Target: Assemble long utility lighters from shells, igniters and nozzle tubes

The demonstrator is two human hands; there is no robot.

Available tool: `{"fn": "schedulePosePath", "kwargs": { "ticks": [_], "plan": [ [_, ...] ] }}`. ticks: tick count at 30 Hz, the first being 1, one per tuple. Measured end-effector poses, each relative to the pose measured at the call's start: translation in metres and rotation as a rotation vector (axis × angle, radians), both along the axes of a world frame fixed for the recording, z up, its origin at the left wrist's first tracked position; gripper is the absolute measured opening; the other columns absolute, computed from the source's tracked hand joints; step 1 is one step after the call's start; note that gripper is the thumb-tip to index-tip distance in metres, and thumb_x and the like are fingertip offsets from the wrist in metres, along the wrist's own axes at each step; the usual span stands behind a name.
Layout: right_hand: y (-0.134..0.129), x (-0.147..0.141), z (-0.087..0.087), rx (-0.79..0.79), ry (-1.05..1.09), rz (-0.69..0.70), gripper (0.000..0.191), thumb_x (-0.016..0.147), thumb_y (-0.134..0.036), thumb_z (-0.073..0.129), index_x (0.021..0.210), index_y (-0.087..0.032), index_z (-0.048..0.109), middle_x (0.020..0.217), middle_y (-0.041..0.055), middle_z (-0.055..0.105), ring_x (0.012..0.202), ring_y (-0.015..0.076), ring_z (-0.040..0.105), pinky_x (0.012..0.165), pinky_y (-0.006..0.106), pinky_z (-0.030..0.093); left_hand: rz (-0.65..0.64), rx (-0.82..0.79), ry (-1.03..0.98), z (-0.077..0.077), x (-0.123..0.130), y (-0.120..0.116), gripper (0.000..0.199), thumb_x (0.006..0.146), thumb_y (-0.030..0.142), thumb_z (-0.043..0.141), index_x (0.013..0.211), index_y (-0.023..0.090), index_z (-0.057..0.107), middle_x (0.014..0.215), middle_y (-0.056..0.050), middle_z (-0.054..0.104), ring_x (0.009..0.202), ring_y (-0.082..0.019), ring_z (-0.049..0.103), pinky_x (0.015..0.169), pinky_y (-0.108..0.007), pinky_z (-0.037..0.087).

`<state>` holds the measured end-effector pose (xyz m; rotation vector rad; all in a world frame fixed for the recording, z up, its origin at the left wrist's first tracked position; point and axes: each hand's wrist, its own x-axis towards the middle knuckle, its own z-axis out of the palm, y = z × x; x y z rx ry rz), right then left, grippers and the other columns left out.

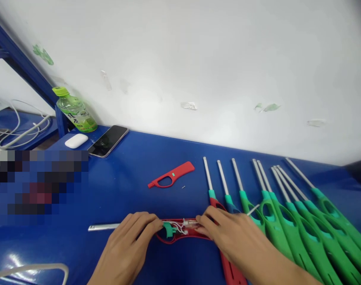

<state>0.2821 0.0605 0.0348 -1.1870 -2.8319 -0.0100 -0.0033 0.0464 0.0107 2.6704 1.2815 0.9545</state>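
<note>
An opened red gas lighter (195,235) lies on its side on the blue table (124,190), its long metal tube (103,227) pointing left. Inside show a green trigger (169,230), white wires and a clear fuel tank (191,224). My left hand (131,241) is closed around the neck, with its fingertips beside the trigger. At the handle end, my right hand (234,233) grips the shell, fingertips by the tank. A short pale stick (253,209) shows behind the right hand; I cannot tell whether it is held. Beyond the hands rests the loose red half-shell (180,170).
Several green lighters (305,225) are lined up at right, with a red lighter (230,267) partly under my right forearm. A tiny pin (183,187) lies near the half-shell. Back left are a phone (109,140), white case (76,141) and bottle (76,111). A white wall (180,59) stands behind.
</note>
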Motion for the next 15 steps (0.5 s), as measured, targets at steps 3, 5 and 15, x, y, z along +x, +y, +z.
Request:
{"fn": "schedulePosePath", "kwargs": {
  "ticks": [3, 5, 15],
  "plan": [
    [-0.002, 0.000, 0.002, 0.043, 0.012, 0.022, 0.033, 0.087, 0.004, 0.054, 0.111, -0.019, 0.056, 0.089, 0.0011, 0.069, 0.060, 0.0163, 0.066, 0.043, 0.030, 0.033, 0.065, 0.010, -0.036, 0.001, -0.009, 0.002, 0.023, 0.108, 0.010, 0.048, 0.115, 0.019, 0.068, 0.107, -0.003, 0.072, 0.098, -0.015, 0.066, 0.094, -0.028, 0.049],
    [-0.002, 0.000, 0.004, 0.068, 0.035, 0.025, 0.046, 0.079, 0.010, 0.050, 0.115, -0.018, 0.055, 0.092, 0.0012, 0.071, 0.061, 0.0167, 0.068, 0.043, 0.031, 0.035, 0.140, 0.046, -0.043, 0.001, -0.015, 0.006, 0.019, 0.108, 0.014, 0.053, 0.119, 0.018, 0.068, 0.109, -0.004, 0.071, 0.098, -0.015, 0.067, 0.096, -0.030, 0.049],
    [-0.004, 0.000, 0.016, 0.066, 0.094, 0.035, 0.051, 0.078, 0.009, 0.053, 0.122, -0.017, 0.054, 0.094, 0.0008, 0.075, 0.071, 0.0183, 0.073, 0.053, 0.029, 0.051, 0.052, -0.110, -0.068, 0.000, 0.017, -0.001, 0.034, 0.103, 0.011, 0.058, 0.135, 0.020, 0.063, 0.128, -0.009, 0.062, 0.119, -0.023, 0.055, 0.100, -0.037, 0.052]
  ]
}}
